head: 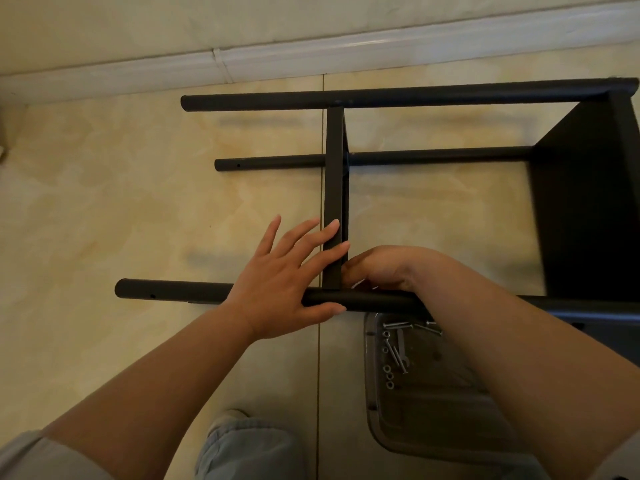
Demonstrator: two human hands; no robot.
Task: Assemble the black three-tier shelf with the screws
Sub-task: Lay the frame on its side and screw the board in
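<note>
on the floor (pixel 104 209), the left hand (pixel 277 282) lies flat with spread fingers on the shelf's near pole (pixel 173 291) and middle board (pixel 334 188), while the right hand (pixel 381 268) curls at their joint, its hold unclear.

one head cam, wide-angle, looks steeply down & fwd, close over the floor (pixel 104 202) up to the baseboard (pixel 311 53).

Right hand (pixel 375 268) fingertips hidden behind shelf panel (pixel 334 188) (grip unclear).
</note>
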